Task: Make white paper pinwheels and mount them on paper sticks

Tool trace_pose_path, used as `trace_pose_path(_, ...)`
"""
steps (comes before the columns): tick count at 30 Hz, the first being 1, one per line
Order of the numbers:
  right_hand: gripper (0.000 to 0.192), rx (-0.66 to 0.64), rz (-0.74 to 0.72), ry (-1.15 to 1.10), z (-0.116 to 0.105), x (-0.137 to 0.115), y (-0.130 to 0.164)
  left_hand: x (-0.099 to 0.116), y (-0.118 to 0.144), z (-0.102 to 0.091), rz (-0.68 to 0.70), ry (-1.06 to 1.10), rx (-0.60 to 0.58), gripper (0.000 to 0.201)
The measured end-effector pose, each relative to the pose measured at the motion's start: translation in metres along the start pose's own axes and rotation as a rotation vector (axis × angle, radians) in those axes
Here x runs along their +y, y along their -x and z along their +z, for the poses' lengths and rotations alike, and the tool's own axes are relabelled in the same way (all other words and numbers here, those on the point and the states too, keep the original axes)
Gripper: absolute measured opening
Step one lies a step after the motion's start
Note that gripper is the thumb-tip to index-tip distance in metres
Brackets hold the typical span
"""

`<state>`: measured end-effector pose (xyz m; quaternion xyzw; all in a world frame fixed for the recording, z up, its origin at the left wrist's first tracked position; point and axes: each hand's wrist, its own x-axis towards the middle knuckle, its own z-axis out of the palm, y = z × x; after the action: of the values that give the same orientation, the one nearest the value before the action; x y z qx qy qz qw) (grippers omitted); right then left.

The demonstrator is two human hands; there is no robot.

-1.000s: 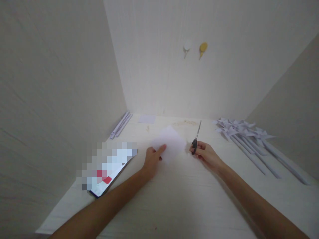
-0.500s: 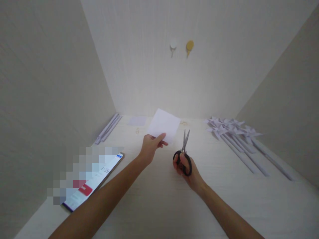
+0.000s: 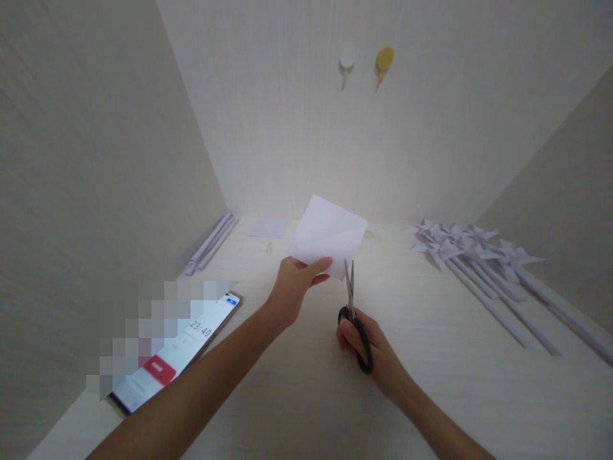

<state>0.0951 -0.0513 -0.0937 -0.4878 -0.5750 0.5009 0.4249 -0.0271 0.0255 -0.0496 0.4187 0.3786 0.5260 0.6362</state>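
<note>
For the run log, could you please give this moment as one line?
left hand: holds paper | right hand: holds scissors, tips at paper

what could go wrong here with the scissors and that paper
The left hand pinches the white paper by one lower corner, so the sheet may flex or twist and the cut could wander. The scissors in the right hand point up at the paper's edge close to the left fingertips, which might get nicked.

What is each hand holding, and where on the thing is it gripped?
The left hand pinches the white paper sheet at its lower corner, lifted off the table. The right hand holds the scissors by their black handle loops, blades pointing up at the paper's lower edge.
</note>
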Motion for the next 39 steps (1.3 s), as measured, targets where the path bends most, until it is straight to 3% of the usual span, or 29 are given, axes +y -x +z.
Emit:
trace_pose_path(11, 0.034, 0.003, -0.011, 0.041, -0.0008, 0.0000, 0.0028, 0.0009, 0.0009, -0.0011, 0.065, 0.013, -0.043, 0.031)
trace_pose_path(17, 0.034, 0.007, 0.007, 0.025, -0.0006, 0.0014, 0.0019, 0.0037, -0.0035, -0.0049, 0.107, 0.034, 0.004, 0.031)
trace_pose_path(39, 0.035, -0.021, 0.019, 0.127, -0.0024, -0.0076, 0.0026, -0.0001, 0.0031, 0.0028, -0.002, 0.028, -0.032, 0.027)
